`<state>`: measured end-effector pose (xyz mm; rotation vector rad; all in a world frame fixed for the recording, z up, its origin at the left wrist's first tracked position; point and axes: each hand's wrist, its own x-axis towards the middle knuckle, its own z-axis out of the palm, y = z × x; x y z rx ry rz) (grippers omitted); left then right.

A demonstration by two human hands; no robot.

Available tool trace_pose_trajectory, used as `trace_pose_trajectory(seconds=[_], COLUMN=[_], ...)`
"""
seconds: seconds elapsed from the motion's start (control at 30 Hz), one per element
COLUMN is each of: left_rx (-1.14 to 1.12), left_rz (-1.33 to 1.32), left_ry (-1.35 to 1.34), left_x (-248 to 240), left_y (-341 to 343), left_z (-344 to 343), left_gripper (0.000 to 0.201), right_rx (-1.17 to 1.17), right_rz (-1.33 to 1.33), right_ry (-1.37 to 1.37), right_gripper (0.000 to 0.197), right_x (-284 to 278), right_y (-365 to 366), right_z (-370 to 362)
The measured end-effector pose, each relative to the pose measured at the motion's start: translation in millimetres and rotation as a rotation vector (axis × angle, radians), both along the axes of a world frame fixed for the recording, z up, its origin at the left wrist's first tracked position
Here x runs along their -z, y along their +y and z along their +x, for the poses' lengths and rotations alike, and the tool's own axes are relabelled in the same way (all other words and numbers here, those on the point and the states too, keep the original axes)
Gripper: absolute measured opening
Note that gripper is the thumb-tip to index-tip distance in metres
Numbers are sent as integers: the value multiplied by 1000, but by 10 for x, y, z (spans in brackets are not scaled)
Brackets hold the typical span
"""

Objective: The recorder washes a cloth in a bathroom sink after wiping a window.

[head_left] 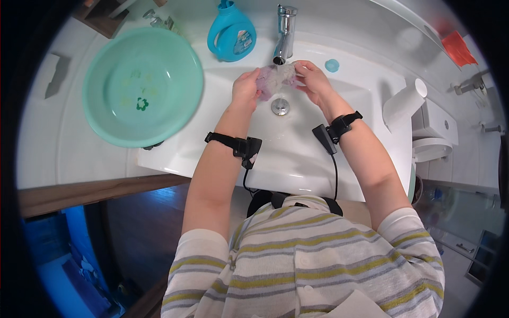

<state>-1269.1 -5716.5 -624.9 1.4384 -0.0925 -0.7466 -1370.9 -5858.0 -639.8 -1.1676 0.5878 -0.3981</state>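
A wet, crumpled cloth, pale purple and whitish, is bunched between my two hands just below the spout of the chrome faucet. My left hand grips its left side, fingers closed around the edge. At the right end, my right hand pinches the cloth between thumb and fingers. Water seems to run from the spout onto it. Both hands hover over the white sink, above the round metal drain stopper. Part of each hand's fingertips is hidden by the cloth.
A light green basin stands left of the sink. Behind it is a blue detergent bottle with its top uncovered; a small blue cap lies right of the faucet. A white cylinder leans at the right edge, near a toilet.
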Motion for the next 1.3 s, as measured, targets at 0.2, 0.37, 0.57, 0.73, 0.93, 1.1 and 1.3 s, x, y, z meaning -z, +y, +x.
trace_pose_trajectory(seconds=[0.2, 0.37, 0.57, 0.73, 0.93, 1.1, 1.3], left_rx=[-165, 65, 143, 0, 39, 217, -34], left_rz=[-23, -488, -348, -445, -707, -455, -425], left_ry=[314, 454, 366, 559, 336, 569, 465], left_x=[183, 415, 233, 233, 665, 317, 291], left_y=[-157, -71, -338, -149, -248, -284, -80], left_z=[-117, -2, -307, -14, -145, -336, -57], left_gripper=[34, 48, 41, 46, 38, 33, 36], right_rx=[-105, -127, 230, -89, -48, -53, -163], right_rz=[423, 422, -606, -387, -1137, -408, -861], right_ry=[-242, -160, 82, 17, -161, 8, -230], right_gripper=[22, 26, 28, 33, 39, 44, 44], right_x=[-233, -111, 371, 292, 286, 399, 215], right_y=[328, 686, 258, 762, 742, 248, 781], right_z=[101, 297, 486, 279, 353, 307, 221])
